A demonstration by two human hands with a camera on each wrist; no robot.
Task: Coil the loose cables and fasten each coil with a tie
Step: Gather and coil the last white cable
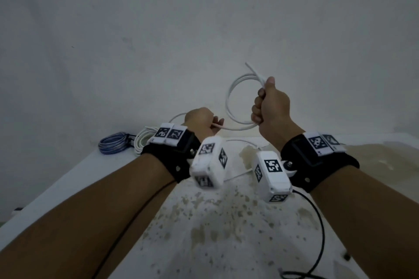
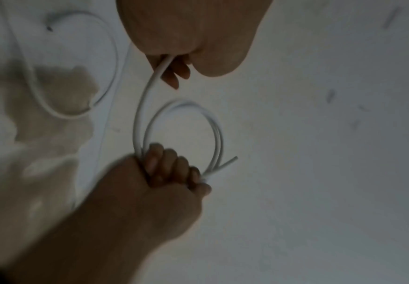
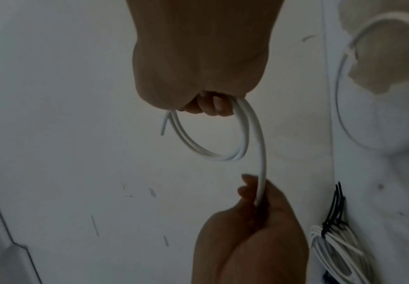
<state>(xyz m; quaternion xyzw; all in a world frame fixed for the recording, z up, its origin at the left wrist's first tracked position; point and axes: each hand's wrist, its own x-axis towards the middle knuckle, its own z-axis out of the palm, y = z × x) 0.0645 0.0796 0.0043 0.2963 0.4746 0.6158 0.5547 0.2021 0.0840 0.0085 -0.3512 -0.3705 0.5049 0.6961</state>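
A white cable (image 1: pixel 229 97) forms a small coil of two or three loops in the air above the table. My right hand (image 1: pixel 271 108) grips the coil in a fist, and the cable's cut end (image 1: pixel 249 67) sticks out past its thumb. From the coil the cable runs left to my left hand (image 1: pixel 201 121), which pinches the loose strand (image 1: pixel 226 128). The left wrist view shows the strand (image 2: pixel 145 100) leaving my left fingers (image 2: pixel 174 73) and the coil (image 2: pixel 213 130) in the right fist (image 2: pixel 171 173). The rest of the cable (image 1: pixel 238 141) trails onto the table.
On the stained white table (image 1: pixel 204 222), a blue coil (image 1: pixel 114 144) and a white coil (image 1: pixel 142 140) bound with black ties (image 3: pixel 336 207) lie at the back left against the wall. A black wire (image 1: pixel 317 233) curls at front right. A small whitish lump (image 1: pixel 247 153) sits mid-table.
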